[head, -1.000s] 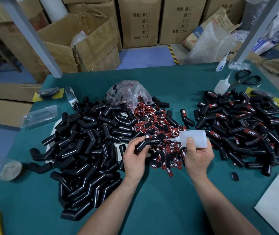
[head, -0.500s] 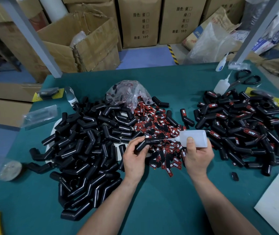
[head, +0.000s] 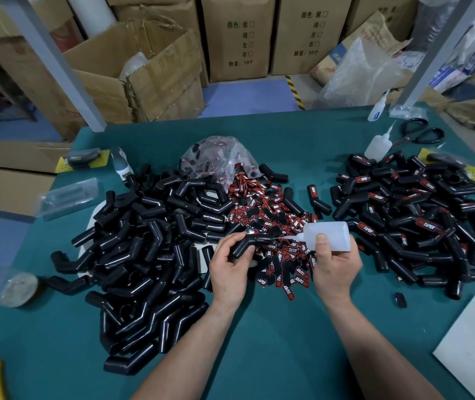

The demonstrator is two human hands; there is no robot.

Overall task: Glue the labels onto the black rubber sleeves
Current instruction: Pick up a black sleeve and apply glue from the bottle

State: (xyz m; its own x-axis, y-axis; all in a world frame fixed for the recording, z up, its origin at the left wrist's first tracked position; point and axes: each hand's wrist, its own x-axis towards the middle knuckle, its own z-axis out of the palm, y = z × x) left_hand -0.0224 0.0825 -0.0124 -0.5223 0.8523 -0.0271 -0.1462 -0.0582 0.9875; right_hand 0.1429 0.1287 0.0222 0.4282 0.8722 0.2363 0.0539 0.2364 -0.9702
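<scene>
Black rubber is what the left hand (head: 229, 267) grips: one elbow-bent sleeve (head: 243, 246), fingers and thumb curled round its near-left end, held just above the worktop. The right hand (head: 335, 265) wraps round a translucent glue bottle (head: 330, 235), thumb on its side, with the thin nozzle (head: 281, 239) pointing left and meeting the sleeve's right arm. The step in hand looks like laying glue on the sleeve; no label shows on it that I can make out. Next, I judge, the bottle has to lift off. A label must then be picked from the red-and-black label heap (head: 271, 215) lying under and just beyond both hands, and pressed square onto the wet patch before it sets. Unlabelled sleeves (head: 149, 243) lie heaped to the left and labelled sleeves (head: 421, 220) to the right, all on the green worktop (head: 274, 350). A spare bottle (head: 377, 146) and scissors (head: 419, 134) lie far right.
</scene>
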